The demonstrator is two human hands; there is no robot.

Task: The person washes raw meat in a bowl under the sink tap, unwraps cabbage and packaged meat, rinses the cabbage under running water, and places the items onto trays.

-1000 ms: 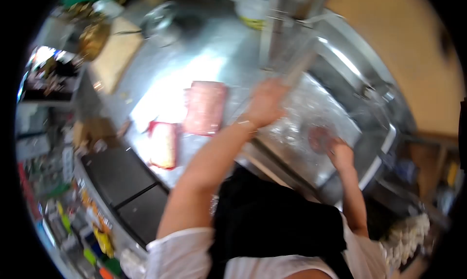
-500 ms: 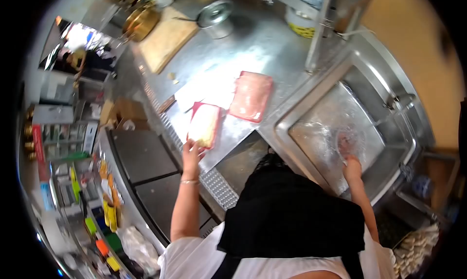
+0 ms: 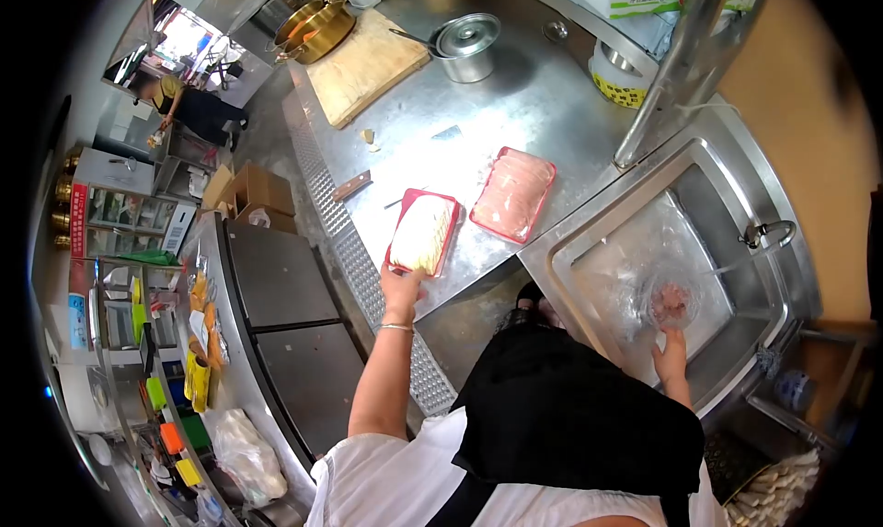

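My left hand [image 3: 402,291] grips the near edge of a red tray [image 3: 452,222] on the steel counter. Pale yellowish-white food [image 3: 420,234] fills that tray; I cannot tell its kind. Just right of it lies a second red tray of pink sliced meat [image 3: 513,194], touched by neither hand. Down in the sink, my right hand [image 3: 672,355] has its fingers closed at the near rim of a clear bowl [image 3: 692,280]. Pinkish pieces that look like meat [image 3: 670,302] sit in this bowl, and the fingertips are partly hidden.
Around the bowl is the steel sink [image 3: 589,223], with a tap [image 3: 771,233] on its right. A wooden-handled knife [image 3: 352,186] lies by the counter's left edge. Farther back are a wooden cutting board [image 3: 368,67] and a lidded pot [image 3: 469,49]. Another person [image 3: 198,113] stands far left.
My view has shifted, so the counter and trays appear farther right and lower. Both hands stay at the same tray and bowl; the left fingers reach more around the tray's near edge.
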